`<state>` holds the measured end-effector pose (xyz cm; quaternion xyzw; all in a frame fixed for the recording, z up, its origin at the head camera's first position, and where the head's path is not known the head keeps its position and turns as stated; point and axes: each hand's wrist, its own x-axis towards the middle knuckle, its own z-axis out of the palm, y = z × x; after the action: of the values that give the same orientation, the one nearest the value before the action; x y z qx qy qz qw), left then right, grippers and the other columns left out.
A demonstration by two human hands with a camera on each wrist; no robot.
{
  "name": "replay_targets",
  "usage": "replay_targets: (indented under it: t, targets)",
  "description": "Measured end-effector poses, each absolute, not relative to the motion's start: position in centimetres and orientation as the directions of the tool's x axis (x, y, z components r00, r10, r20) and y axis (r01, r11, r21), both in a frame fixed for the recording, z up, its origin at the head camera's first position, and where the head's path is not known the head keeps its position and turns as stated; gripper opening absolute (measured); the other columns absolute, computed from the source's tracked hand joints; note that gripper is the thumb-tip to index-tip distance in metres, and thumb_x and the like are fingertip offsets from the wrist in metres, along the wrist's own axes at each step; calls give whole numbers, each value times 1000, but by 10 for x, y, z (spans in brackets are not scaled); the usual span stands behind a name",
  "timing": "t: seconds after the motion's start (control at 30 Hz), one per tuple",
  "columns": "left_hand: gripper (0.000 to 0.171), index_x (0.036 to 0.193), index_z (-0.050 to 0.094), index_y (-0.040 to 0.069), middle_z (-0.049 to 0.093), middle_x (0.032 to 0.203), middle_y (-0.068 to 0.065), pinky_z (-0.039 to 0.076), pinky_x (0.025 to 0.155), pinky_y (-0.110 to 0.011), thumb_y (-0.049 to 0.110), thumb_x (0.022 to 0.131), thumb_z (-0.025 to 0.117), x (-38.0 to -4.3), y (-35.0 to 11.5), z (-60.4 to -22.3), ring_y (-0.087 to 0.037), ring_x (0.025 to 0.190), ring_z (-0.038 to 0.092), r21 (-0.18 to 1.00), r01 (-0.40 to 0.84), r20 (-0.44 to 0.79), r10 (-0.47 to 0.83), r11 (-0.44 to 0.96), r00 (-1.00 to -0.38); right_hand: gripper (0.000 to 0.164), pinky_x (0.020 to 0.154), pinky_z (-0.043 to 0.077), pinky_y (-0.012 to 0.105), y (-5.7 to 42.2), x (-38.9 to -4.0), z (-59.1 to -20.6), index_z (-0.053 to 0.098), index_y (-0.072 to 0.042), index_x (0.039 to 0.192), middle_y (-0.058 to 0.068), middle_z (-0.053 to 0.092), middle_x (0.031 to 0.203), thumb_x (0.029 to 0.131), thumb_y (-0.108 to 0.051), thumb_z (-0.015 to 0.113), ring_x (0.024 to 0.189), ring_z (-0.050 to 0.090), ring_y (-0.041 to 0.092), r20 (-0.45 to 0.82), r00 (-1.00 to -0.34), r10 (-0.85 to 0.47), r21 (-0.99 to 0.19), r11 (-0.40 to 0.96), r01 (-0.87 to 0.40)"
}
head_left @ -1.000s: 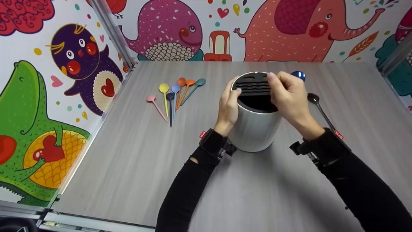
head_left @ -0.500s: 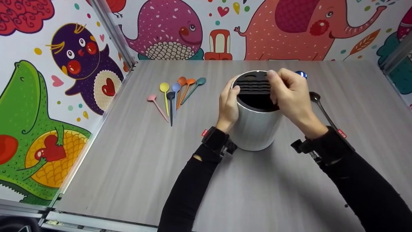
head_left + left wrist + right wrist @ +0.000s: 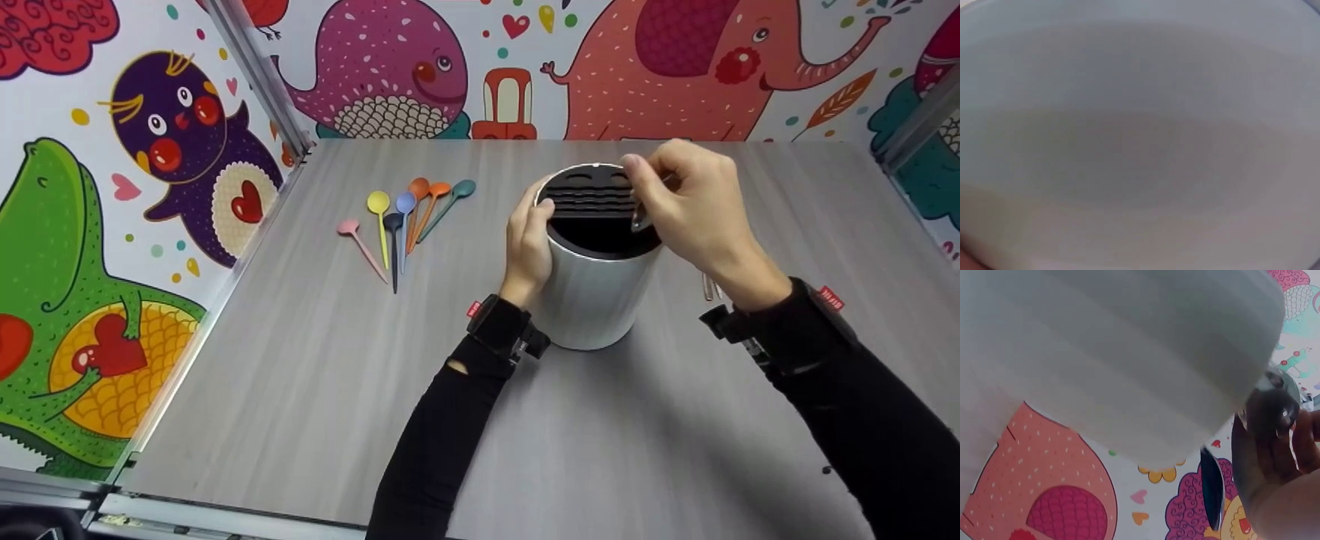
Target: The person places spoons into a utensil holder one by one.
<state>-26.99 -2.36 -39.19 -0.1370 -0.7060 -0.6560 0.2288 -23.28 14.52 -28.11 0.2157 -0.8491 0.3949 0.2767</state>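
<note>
A silvery-white cylindrical utensil holder with a black slotted insert stands upright on the table. My left hand grips its left side, thumb at the rim; the far fingers are hidden behind it. Over the right part of its opening my right hand pinches a shiny metal spoon, part of which shows below the fingers in the head view. How far the spoon reaches into the opening I cannot tell. The holder's blurred wall fills the left wrist view.
Left of the holder lie several coloured spoons: pink, yellow, black, blue, two orange and teal. Metal handle ends show beside the right wrist. A blue spoon bowl appears in the right wrist view.
My right hand has risen slightly and shifted right, and part of the metal spoon now shows beneath its fingers. The dark spoon at the right is now hidden. The left hand stays on the holder.
</note>
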Motion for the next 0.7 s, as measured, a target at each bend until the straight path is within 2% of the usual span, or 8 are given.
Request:
replay_targets:
  t: [0.17,0.3,0.43,0.7]
  targets:
    - [54,129,54,2,60,129,-11,39,106,-26,26,88,29,-270,-22,-391,-16,121,54,865,491,500,-112,103,-859,34,59,35,13,157,-236,-272,62,1,70,-11,51,64,91,-26,62,60,45,-2,678,-728,-103,-535,610,-584]
    - [54,129,54,2,60,128,-11,39,105,-26,26,88,29,-270,-22,-392,-16,120,54,868,487,496,-115,96,-861,27,62,40,14,171,-244,-265,65,-1,79,-18,56,68,91,-25,61,62,52,-2,624,-781,-13,-639,566,-520]
    - [54,130,54,2,60,128,-11,39,105,-26,26,88,29,-271,-23,-392,-16,120,54,865,494,501,-106,90,-859,17,66,41,17,189,-257,-263,66,-9,91,-17,58,74,92,-23,58,70,54,1,558,-826,80,-724,533,-438]
    - [55,130,53,3,60,129,-10,39,105,-26,28,89,28,-270,-23,-392,-15,121,54,869,484,494,-105,109,-863,24,79,39,18,226,-291,-285,62,-19,114,-20,54,93,92,-26,54,90,51,-2,473,-853,219,-773,567,-283]
